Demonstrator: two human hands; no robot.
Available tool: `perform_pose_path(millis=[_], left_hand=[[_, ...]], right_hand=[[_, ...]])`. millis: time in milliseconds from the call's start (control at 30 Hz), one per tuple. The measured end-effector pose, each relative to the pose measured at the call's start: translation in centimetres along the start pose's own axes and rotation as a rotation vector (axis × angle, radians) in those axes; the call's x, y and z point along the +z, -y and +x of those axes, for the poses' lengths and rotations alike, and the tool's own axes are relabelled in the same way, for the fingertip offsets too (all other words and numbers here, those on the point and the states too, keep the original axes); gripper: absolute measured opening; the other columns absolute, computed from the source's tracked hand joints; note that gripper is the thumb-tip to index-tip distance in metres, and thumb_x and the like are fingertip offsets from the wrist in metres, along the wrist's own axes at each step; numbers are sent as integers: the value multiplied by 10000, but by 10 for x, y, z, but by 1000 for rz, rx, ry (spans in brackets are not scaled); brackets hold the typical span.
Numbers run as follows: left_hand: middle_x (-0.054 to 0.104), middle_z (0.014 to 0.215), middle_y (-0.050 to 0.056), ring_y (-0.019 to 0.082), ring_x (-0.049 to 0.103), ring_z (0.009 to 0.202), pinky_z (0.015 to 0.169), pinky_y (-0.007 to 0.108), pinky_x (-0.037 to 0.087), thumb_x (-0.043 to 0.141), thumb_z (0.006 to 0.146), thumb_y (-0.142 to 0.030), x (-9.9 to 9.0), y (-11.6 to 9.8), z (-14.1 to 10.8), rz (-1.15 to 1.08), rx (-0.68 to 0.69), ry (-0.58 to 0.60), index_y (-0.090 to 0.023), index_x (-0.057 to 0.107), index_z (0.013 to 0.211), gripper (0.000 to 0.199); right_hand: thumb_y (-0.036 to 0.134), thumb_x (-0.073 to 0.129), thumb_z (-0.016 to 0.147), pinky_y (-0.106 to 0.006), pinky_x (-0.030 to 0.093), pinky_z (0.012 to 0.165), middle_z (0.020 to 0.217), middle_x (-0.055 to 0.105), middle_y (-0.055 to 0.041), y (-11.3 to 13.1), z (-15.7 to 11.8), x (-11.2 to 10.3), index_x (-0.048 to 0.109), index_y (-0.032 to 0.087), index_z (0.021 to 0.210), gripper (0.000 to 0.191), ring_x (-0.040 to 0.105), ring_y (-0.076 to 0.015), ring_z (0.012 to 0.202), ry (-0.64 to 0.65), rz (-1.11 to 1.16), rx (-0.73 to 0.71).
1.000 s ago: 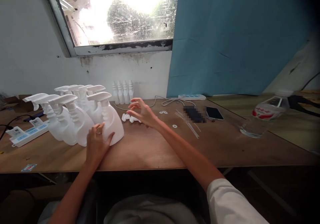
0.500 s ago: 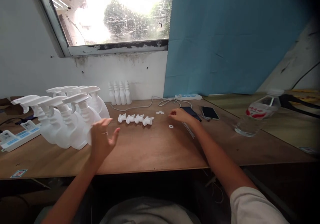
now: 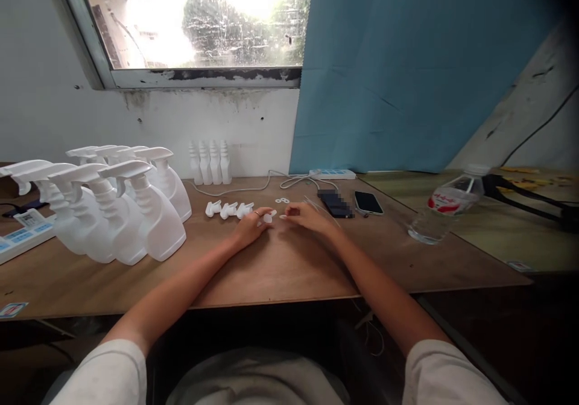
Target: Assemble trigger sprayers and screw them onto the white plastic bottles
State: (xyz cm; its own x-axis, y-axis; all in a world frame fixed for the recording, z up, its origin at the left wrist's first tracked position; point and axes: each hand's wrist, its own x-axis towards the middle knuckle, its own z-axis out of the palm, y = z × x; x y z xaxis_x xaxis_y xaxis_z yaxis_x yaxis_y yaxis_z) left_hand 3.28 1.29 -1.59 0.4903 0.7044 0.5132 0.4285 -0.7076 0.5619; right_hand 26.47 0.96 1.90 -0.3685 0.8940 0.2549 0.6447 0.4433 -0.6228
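My left hand is closed around a small white spray head at the middle of the table. Just to its right, my right hand pinches a flat white washer at its fingertips. A small gap lies between the spray head and the washer. Left of my left hand stands a row of similar spray heads. Behind my hands lie a few more white washers. Thin clear tubes lie partly hidden behind my right hand.
White trigger spray bottles stand grouped at left, beside a power strip. Several slim white bottle-shaped pieces stand by the wall. Two phones, a cable, another power strip and a water bottle are further right.
My left hand has moved right from beside the spray bottles and taken the rightmost spray head. My right hand has picked the single washer off the table and come towards the left hand.
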Motion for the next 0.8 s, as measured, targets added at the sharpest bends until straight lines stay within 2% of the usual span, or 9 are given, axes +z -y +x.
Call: perform_pose_path(millis=[67, 100, 200, 267, 400, 533, 633, 800], left_hand=[[705, 1118, 71, 220, 666, 1060, 995, 416, 501, 701, 799, -286, 0, -3, -6, -248, -61, -66, -197, 549, 1193, 432], [711, 1083, 72, 218, 677, 1033, 978, 415, 515, 724, 776, -306, 0, -4, -8, -361, -84, -72, -188, 537, 1185, 464], [713, 1028, 77, 209, 695, 975, 923, 395, 551, 770, 720, -347, 1, -5, -10, -572, -135, -46, -173, 509, 1131, 517], [714, 996, 69, 198, 703, 921, 881, 377, 566, 793, 690, -369, 0, -6, -10, -614, -162, -31, -178, 486, 1077, 529], [704, 909, 26, 181, 701, 849, 817, 349, 572, 779, 695, -402, -3, -8, -11, -545, -163, -39, -195, 475, 963, 455], [683, 825, 2, 174, 673, 814, 808, 330, 541, 714, 750, -384, -7, -12, -12, -260, -106, -56, -188, 559, 821, 260], [686, 819, 1, 175, 651, 799, 785, 315, 518, 701, 763, -371, -10, -12, -13, -60, -90, -69, -195, 614, 842, 211], [705, 903, 20, 169, 645, 840, 818, 296, 496, 645, 831, -416, -12, -6, -13, -17, 25, -2, -200, 649, 897, 226]], right_hand=[[380, 595, 840, -260, 432, 651, 764, 659, -16, 13, 2, 13, 641, 184, 803, 205, 575, -148, 697, -208, 34, -149], [350, 583, 858, -270, 446, 677, 791, 668, -24, 18, 3, 20, 649, 191, 813, 177, 586, -153, 721, -266, 25, -230], [256, 529, 906, -317, 482, 767, 877, 698, -53, 27, 4, 32, 693, 211, 874, 174, 622, -172, 793, -258, -66, -487], [209, 499, 917, -344, 501, 803, 923, 708, -69, 27, 2, 34, 713, 220, 931, 215, 639, -184, 836, -228, -121, -591], [150, 488, 897, -355, 533, 827, 1043, 695, -81, 24, -9, 30, 726, 232, 992, 269, 656, -187, 912, -188, -119, -619], [131, 482, 882, -322, 548, 762, 1088, 675, -70, 23, -16, 29, 722, 256, 1054, 321, 660, -172, 899, -148, -24, -583], [103, 481, 854, -325, 545, 778, 1093, 671, -65, 22, -15, 31, 702, 255, 1097, 362, 655, -171, 905, -139, 15, -569], [53, 491, 802, -337, 535, 816, 1061, 671, -68, 20, -14, 30, 676, 211, 1009, 320, 648, -179, 894, -134, -4, -574]])
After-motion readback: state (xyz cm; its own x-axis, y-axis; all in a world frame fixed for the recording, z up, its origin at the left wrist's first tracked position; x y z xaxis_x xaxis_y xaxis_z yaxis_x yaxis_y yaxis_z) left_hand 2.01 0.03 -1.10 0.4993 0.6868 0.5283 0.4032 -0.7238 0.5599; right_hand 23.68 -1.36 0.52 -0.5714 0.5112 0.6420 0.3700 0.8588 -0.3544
